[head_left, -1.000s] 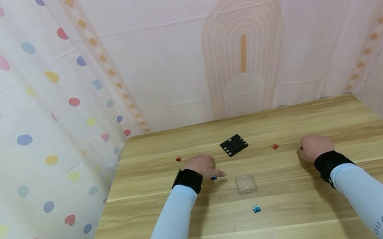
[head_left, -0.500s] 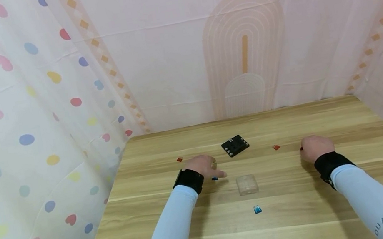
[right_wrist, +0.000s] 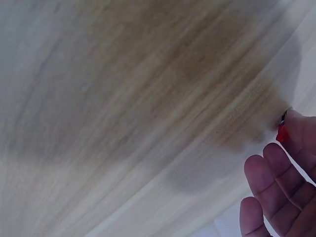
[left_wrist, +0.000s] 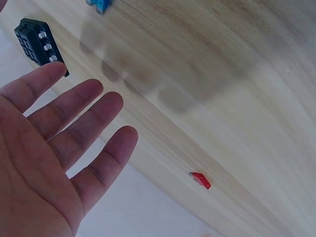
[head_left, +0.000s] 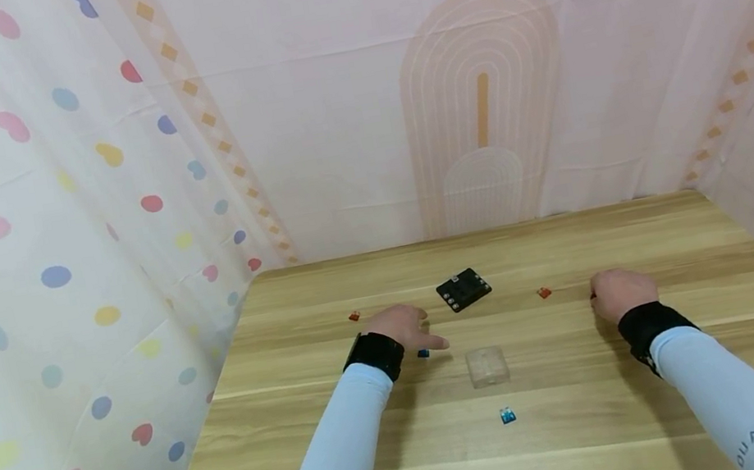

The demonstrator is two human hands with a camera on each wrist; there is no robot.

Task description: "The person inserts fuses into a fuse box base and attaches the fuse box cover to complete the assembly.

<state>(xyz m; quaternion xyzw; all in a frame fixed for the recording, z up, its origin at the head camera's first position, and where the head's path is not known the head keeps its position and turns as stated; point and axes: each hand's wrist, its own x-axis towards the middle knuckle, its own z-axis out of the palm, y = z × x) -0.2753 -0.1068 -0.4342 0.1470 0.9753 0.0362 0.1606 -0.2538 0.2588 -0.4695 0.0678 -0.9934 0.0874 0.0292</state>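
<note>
My left hand (head_left: 403, 329) hovers over the table with its fingers spread, holding nothing. A blue blade fuse (head_left: 423, 353) lies below its thumb, and a red blade fuse (left_wrist: 201, 180) lies past the little finger. My right hand (head_left: 620, 292) pinches another red blade fuse (right_wrist: 281, 133) between thumb and fingertips, low over the wood; the fingers hide part of it. Between the hands, towards the back, lies a black fuse block (head_left: 464, 289) with metal terminals along two sides. Nearer to me sits its clear plastic cover (head_left: 487, 366).
One loose red fuse (head_left: 544, 293) lies between the fuse block and my right hand. A second blue fuse (head_left: 508, 415) is in front of the clear cover. Patterned curtains (head_left: 333, 151) hang behind and beside the wooden table (head_left: 571, 452).
The fingers of my right hand have drawn in slightly, and a bit of red now shows at their tips. My left hand stays in nearly the same place.
</note>
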